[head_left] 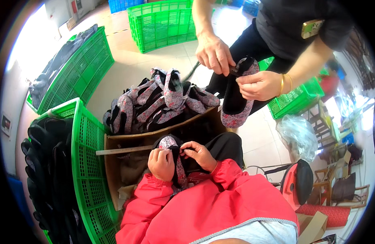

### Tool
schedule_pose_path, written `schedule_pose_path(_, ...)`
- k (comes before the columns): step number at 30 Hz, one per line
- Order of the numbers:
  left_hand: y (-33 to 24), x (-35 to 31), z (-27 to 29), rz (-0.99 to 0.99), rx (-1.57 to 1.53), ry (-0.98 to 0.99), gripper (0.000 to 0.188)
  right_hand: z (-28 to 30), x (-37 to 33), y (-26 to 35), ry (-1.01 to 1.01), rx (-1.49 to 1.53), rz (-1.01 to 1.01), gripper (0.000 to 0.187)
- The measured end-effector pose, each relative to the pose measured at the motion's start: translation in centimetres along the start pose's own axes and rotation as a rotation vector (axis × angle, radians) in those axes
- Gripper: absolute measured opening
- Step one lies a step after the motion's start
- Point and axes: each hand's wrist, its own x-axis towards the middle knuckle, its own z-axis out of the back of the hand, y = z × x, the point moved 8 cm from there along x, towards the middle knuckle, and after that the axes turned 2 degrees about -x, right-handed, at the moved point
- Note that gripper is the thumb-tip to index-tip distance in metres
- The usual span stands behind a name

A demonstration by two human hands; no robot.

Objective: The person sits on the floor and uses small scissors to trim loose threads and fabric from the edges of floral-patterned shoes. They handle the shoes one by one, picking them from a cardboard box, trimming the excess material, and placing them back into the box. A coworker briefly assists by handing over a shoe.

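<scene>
The head view looks down on the wearer's two hands, which come out of bright red sleeves (220, 203) and meet near the middle of the picture. The left hand (162, 163) is curled shut, its fingers pinched on the upper edge of a soft cloth shoe with a black lining and a grey-pink flowered outside (176, 160). The right hand (199, 153) is also closed, fingertips gripping the same edge just beside the left ones. The shoe stands upright between the hands, close to the wearer's chest.

Just beyond it sits an open brown cardboard box (126, 162), and on its far edge lies a heap of like flowered shoes (163, 101). A tall green plastic lattice crate (88, 162) stands to the left, with dark shoes piled beside it.

Far right, another person in black holds a second flowered shoe (236, 97) with both hands: one hand (214, 53) pinches its top, the other (258, 85), with gold bangles, grips its side. More green crates stand on the pale floor behind.
</scene>
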Motion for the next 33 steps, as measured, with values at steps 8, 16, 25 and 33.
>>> schedule_pose_path(8,0.3,-0.4,-0.3,0.012,0.008,0.011,0.021,0.0,-0.1,-0.5,0.017,0.050,0.010,0.020)
schedule_pose_path(16,0.4,-0.4,-0.4,-0.002,0.020,0.006,0.018,-0.1,-0.3,-1.0,0.024,0.082,0.001,0.019)
schedule_pose_path(25,0.3,-0.5,-0.5,0.001,0.020,0.002,0.018,-0.1,-0.3,-1.4,0.022,0.046,-0.015,0.020)
schedule_pose_path(33,0.6,-0.6,-0.5,-0.007,0.025,-0.007,0.017,-0.2,-0.5,-0.9,0.026,0.041,-0.017,0.019)
